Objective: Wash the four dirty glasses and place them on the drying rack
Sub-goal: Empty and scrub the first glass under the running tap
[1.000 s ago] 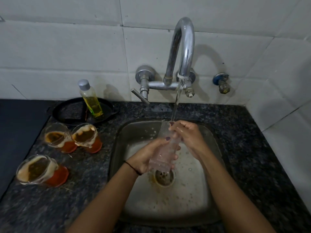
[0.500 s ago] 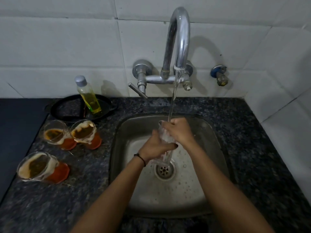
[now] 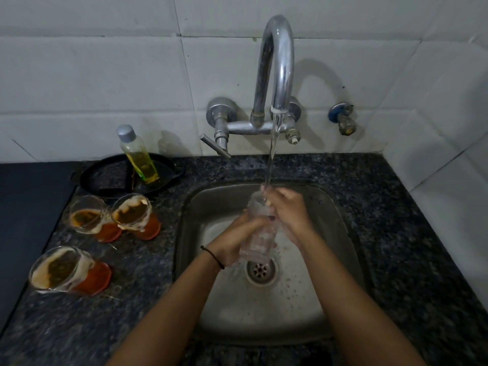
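Head view showed me both hands wrapped around one clear ribbed drinking glass (image 3: 260,233): left hand (image 3: 237,243) gripping its body, right hand (image 3: 289,213) clasping its rim under running tap water (image 3: 270,165).

Arms: bare to the frame edge, no sleeves showing
Left hand (image 3: 239,240): thin black band (image 3: 211,256) at the wrist
Right hand (image 3: 289,211): unadorned
Nails: dark polish on one fingertip
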